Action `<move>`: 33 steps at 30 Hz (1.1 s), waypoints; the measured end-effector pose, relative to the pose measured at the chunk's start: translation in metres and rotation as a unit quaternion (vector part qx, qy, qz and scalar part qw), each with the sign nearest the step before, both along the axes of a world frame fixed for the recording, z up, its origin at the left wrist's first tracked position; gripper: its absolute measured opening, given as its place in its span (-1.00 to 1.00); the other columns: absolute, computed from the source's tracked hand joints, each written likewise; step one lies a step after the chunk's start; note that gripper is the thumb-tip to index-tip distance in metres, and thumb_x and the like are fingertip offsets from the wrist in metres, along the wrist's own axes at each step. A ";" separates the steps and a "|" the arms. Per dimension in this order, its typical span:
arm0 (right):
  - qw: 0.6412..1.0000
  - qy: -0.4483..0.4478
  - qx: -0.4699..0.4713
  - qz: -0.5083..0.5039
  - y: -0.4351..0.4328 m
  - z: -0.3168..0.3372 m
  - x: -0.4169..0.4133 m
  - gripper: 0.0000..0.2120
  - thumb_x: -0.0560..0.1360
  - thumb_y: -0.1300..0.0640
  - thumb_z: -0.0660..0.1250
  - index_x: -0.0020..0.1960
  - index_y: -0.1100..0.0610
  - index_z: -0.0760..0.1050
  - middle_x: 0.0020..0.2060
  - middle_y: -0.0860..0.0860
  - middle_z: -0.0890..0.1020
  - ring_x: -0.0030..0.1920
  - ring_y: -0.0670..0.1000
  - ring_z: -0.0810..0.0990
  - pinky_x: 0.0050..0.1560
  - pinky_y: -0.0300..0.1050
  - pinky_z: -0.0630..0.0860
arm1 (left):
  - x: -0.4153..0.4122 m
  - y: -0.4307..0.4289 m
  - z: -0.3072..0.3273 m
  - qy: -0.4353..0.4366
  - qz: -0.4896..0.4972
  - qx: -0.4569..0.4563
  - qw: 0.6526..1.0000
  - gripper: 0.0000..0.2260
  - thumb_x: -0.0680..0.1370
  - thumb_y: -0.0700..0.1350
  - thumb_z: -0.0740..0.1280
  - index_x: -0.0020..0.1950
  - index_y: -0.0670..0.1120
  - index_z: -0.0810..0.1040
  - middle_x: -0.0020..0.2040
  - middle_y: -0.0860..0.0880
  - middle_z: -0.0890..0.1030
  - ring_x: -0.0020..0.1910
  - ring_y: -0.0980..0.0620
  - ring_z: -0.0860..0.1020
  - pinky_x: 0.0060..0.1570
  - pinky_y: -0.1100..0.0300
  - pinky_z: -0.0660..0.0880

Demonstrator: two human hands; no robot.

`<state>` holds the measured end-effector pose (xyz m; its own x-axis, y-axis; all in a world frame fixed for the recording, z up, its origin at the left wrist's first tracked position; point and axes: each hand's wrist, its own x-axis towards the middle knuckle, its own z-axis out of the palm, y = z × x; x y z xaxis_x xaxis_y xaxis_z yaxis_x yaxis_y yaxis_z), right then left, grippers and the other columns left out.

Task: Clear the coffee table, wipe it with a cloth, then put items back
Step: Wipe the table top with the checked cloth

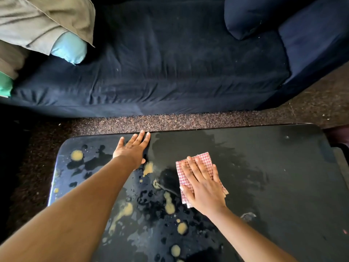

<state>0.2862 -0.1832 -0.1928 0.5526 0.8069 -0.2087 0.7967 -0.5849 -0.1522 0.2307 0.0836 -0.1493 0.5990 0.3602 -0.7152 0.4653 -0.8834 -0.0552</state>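
Pressing a red-checked cloth (pixel 204 160) flat on the black table (pixel 283 167), your right hand (pixel 202 184) lies near the table's middle, fingers straight and close together. Your left hand (pixel 132 150) rests flat at the far edge, fingers straight and slightly spread, tips at the rim. Beige blotches (pixel 76 155) and wet patches cover the table's left half, around your left arm. The right half looks smeared and damp. Beyond a strip of brown carpet (pixel 170 121) stands a dark blue sofa (pixel 170 63), with a light blue pillow (pixel 69 47) at its left end and a dark cushion (pixel 245 16) at its right.
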 end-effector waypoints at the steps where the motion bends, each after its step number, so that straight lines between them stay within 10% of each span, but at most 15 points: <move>1: 1.000 -0.001 -0.002 -0.014 0.002 0.000 -0.003 -0.35 0.52 -0.26 0.03 0.53 -0.03 0.09 0.53 -0.04 0.12 0.51 0.04 0.12 0.37 0.35 0.18 | 0.000 0.000 0.000 0.001 -0.001 0.000 1.000 -0.22 0.61 -0.02 0.23 0.52 0.03 -0.37 0.54 0.02 -0.32 0.54 0.02 -0.21 0.46 -0.13 -0.17; 25: 0.999 -0.001 0.018 0.028 0.053 -0.002 -0.047 -0.40 0.55 -0.17 0.00 0.54 0.03 0.09 0.53 -0.03 0.08 0.52 0.05 0.10 0.43 0.16 -0.01 | -0.101 -0.091 0.021 -0.070 0.124 -0.013 0.990 -0.16 0.56 0.12 0.25 0.54 -0.05 -0.32 0.55 -0.02 -0.31 0.53 0.00 -0.27 0.48 -0.04 -0.18; 33: 0.994 0.005 0.008 -0.113 0.044 0.001 -0.054 -0.40 0.53 -0.17 -0.01 0.54 -0.03 0.06 0.53 -0.09 0.09 0.53 0.04 0.05 0.40 0.32 -0.06 | -0.109 -0.116 0.012 -0.079 0.107 -0.013 0.991 -0.08 0.55 0.11 0.28 0.39 -0.07 -0.49 0.53 0.00 -0.35 0.52 0.02 -0.29 0.48 -0.01 -0.23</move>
<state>0.2322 -0.1393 -0.1919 0.7182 0.6652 -0.2043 0.6431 -0.7466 -0.1704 0.1220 -0.0323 -0.1377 0.6161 0.4743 -0.6289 0.6435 -0.7635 0.0546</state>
